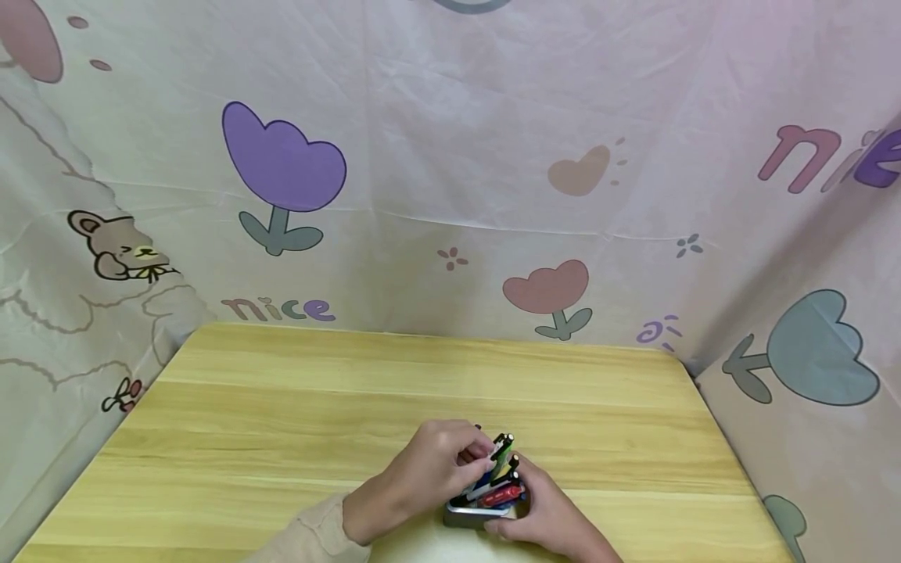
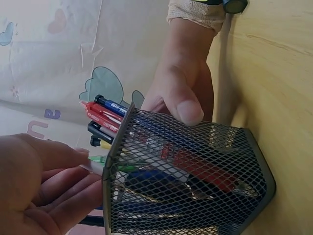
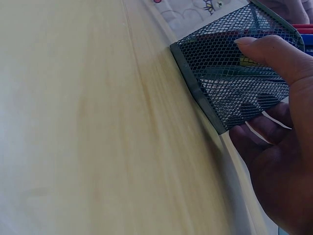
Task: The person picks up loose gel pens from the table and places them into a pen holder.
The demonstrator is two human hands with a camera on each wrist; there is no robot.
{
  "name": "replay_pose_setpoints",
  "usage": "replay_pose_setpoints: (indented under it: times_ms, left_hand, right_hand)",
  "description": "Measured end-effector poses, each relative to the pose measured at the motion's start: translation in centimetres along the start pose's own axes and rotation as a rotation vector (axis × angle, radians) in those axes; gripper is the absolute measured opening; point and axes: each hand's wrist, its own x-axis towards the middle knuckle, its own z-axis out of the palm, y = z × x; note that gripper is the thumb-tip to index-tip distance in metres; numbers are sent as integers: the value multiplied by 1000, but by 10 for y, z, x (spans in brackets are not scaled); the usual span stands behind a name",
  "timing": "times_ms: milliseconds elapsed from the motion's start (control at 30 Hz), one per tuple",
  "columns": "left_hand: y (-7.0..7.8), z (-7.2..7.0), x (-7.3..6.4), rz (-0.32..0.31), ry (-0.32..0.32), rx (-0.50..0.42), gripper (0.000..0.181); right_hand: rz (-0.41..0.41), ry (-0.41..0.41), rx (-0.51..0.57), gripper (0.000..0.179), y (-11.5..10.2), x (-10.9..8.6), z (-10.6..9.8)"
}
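A dark wire-mesh pen holder (image 1: 470, 518), packed with pens, stands near the table's front edge. My right hand (image 1: 552, 512) grips it from the right; in the right wrist view that hand (image 3: 281, 156) has its thumb along one mesh wall and fingers round another. Over the holder's mouth, my left hand (image 1: 436, 465) is among the upper ends of the pens. Up close, the left hand (image 2: 44, 183) pinches a green-and-white pen (image 2: 97, 164) at the rim between thumb and fingers. A red pen (image 1: 503, 496) leans beside it, and the lower ends show through the mesh.
The wooden table (image 1: 317, 414) stretches out behind and to both sides of the holder. Printed cloth (image 1: 422, 156) hangs along its back and sides. A dark band with a round piece (image 2: 234, 5) sits on the right wrist.
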Motion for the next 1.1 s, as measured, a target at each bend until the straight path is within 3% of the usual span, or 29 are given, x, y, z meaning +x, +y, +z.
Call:
replay_pose_setpoints:
  times_ms: [200,467,633,933,1100]
  left_hand:
    - [1,4,-2,28,-28,77,11]
    - [3,6,-2,7,-107,130,14]
    - [6,6,0,4,-147,208,14]
    - [16,6,5,-115,-227,294,13]
    - [20,8,7,-127,-237,375,10]
  right_hand:
    - [-19,2,7,68,2,0,0]
    - [34,-15,43,69,0,0,0]
    - [34,-27,51,70,0,0,0]
    - [-3,-39,73,71,2,0,1]
    - [-46,-30,54,71,2,0,2]
